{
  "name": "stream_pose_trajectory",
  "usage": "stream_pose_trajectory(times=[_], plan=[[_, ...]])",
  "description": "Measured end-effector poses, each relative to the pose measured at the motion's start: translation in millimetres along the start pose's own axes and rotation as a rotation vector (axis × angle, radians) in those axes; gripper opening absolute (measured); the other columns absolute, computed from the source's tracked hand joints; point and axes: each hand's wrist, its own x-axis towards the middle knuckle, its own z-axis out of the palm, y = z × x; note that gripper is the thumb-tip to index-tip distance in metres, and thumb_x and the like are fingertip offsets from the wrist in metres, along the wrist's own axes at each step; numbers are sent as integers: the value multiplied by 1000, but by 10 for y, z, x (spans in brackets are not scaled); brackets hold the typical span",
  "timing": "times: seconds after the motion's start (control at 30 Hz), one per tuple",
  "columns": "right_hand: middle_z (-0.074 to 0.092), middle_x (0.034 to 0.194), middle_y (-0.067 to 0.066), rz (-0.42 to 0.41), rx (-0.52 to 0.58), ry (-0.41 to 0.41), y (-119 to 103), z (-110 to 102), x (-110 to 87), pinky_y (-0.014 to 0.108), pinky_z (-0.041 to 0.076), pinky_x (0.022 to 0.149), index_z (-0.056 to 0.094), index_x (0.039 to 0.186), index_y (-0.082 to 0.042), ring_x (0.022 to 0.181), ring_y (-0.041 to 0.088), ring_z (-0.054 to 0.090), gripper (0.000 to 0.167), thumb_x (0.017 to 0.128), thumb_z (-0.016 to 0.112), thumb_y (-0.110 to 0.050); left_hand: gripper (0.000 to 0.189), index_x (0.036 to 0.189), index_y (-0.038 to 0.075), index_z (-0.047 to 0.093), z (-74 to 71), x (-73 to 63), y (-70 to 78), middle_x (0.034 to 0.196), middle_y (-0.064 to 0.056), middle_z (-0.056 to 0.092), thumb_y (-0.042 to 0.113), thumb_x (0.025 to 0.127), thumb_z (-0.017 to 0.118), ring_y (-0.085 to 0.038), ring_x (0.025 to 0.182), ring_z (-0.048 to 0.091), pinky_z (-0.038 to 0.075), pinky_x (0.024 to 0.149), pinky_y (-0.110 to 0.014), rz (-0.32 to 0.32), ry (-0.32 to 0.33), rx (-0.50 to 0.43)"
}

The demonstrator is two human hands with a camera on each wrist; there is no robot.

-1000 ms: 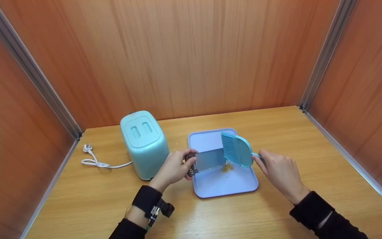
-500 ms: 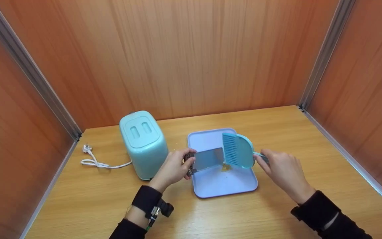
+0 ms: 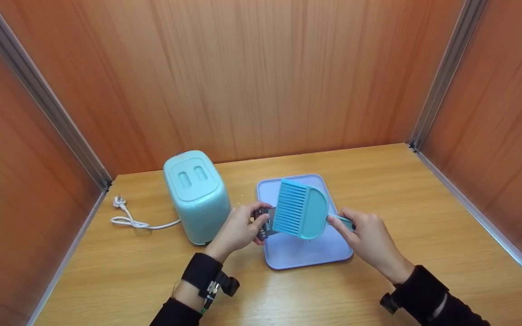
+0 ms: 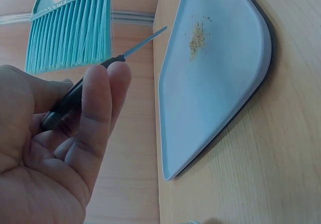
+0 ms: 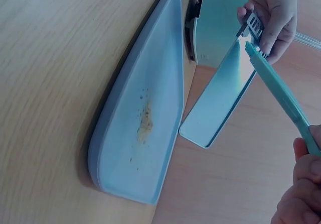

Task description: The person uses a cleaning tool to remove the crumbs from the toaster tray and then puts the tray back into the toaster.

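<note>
My left hand (image 3: 238, 228) grips a flat metal crumb tray (image 5: 215, 101) by its dark slotted end. The crumb tray is held tilted above a lavender serving tray (image 3: 306, 256). A turquoise brush (image 3: 314, 215) is in my right hand (image 3: 372, 235), which grips its thin handle. In the head view the bristles cover most of the crumb tray; their tips are near its dark end, though whether they touch it I cannot tell. Beneath, a small heap of brown crumbs (image 4: 197, 40) lies on the serving tray, hidden by the brush in the head view.
A mint-green toaster (image 3: 200, 199) stands left of the serving tray, close to my left hand. Its white cord and plug (image 3: 119, 202) lie on the wooden table (image 3: 315, 299) further left. Wood-patterned panels (image 3: 261, 81) enclose the back and both sides.
The brush has moved left, from the crumb tray's far end to near its dark end, with my right hand following. My left hand and the crumb tray have stayed almost still.
</note>
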Motion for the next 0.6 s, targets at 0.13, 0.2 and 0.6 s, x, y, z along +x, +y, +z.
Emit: stream_pose_trajectory(times=[0.13, 0.2, 0.6], plan=[[54, 68, -9, -2, -11, -19, -30, 68, -8, 18, 35, 54, 76, 92, -15, 61, 7, 47, 21, 103, 75, -33, 30, 140, 9, 66, 4, 2, -10, 109, -17, 70, 11, 111, 59, -17, 69, 71, 67, 62, -35, 8, 2, -17], [46, 65, -11, -16, -41, -18, -36, 76, -15, 18, 31, 53, 74, 90, -16, 58, 5, 43, 22, 102, 75, -33, 30, 140, 9, 67, 4, 3, -17, 110, -20, 70, 12, 111, 59, -16, 69, 71, 67, 61, -34, 16, 5, -15], [54, 63, -9, -50, -212, -32, 1, 26, -39, 18, 33, 50, 75, 95, -15, 57, 4, 48, 21, 102, 75, -34, 29, 139, 11, 67, 0, 24, -46, 102, -13, 67, 13, 112, 59, -17, 69, 69, 69, 67, -42, -19, -2, 16]])
